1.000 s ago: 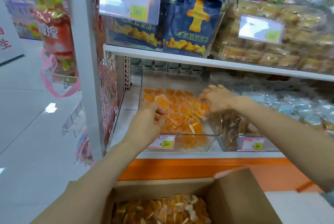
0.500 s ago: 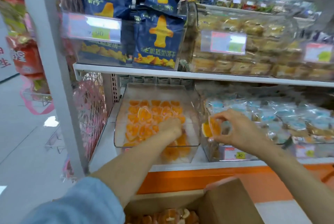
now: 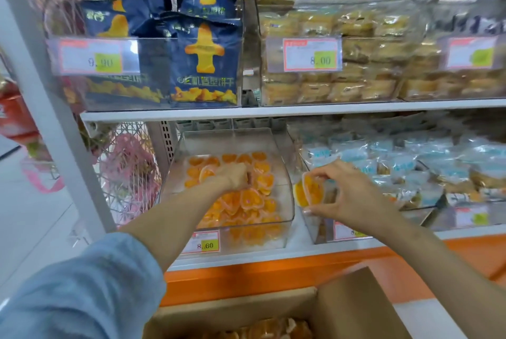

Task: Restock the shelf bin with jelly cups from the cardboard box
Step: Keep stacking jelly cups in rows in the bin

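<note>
Cardboard box (image 3: 356, 308) at 6 o'clock holds orange jelly cups (image 3: 273, 330); clear shelf bin (image 3: 232, 141), price tag (image 3: 204, 242) 8.60, holds more. Left hand (image 3: 236, 177) curls among them, grip unclear; at 3 o'clock, right hand (image 3: 347, 196) pinches a translucent cup (image 3: 312, 190)

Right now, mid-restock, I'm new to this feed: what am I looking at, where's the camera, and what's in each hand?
No machine here: a person works with bare hands, and the one picture comes from a camera worn on the head, looking forward and down. The left hand reaches into the clear bin on the lower shelf, among orange jelly cups; whether it holds one I cannot tell. The right hand, just right of the bin, pinches a single cup. The open cardboard box sits below, with more cups inside.
</note>
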`<act>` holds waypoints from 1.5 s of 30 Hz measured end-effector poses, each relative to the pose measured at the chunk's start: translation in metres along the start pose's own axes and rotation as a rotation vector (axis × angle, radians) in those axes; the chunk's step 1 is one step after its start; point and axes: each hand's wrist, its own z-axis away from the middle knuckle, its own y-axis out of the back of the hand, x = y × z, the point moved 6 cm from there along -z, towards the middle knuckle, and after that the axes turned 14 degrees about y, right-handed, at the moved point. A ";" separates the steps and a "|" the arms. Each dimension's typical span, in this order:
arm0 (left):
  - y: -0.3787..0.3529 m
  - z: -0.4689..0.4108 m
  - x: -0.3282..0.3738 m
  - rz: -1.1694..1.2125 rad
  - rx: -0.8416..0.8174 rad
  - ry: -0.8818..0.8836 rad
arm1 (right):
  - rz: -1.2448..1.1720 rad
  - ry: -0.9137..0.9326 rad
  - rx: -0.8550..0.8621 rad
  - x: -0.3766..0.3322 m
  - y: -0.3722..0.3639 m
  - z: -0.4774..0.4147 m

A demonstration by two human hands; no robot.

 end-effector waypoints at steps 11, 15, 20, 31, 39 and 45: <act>0.003 0.012 -0.009 0.008 0.168 -0.017 | 0.025 0.039 0.002 -0.005 -0.010 -0.001; 0.026 0.051 -0.029 0.107 0.272 -0.026 | 0.048 0.109 0.088 -0.016 0.005 -0.020; 0.027 0.118 -0.067 0.318 0.343 -0.065 | 0.378 0.223 -0.250 -0.028 -0.031 -0.083; 0.003 0.128 -0.073 0.445 0.252 -0.078 | 0.747 0.238 -0.688 -0.020 -0.096 -0.114; 0.008 0.133 -0.077 0.500 0.264 -0.089 | 0.826 0.248 -0.710 -0.014 -0.120 -0.109; 0.013 0.136 -0.082 0.566 0.261 -0.091 | 0.738 0.209 -0.656 -0.015 -0.118 -0.103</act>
